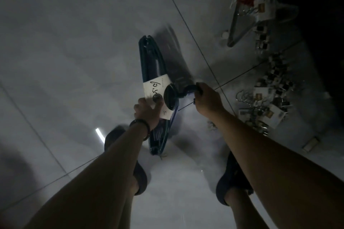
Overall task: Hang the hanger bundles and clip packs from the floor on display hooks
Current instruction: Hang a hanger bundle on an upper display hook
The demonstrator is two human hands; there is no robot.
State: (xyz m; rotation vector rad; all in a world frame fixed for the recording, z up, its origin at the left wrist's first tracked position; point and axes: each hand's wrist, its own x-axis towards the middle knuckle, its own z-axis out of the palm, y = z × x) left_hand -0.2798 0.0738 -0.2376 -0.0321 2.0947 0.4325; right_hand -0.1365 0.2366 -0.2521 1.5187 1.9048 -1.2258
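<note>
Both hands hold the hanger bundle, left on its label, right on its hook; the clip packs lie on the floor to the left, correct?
No: the head view shows the clip packs on the floor to the right. The rest stands: left hand on the label of the hanger bundle, right hand on its hook.

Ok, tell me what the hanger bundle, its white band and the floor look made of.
The hanger bundle: probably dark teal plastic, smooth moulded arms with slight sheen. The white band: paper or card, matte, printed lettering. The floor: glossy grey tile, by its thin grout lines and reflected light.
</note>
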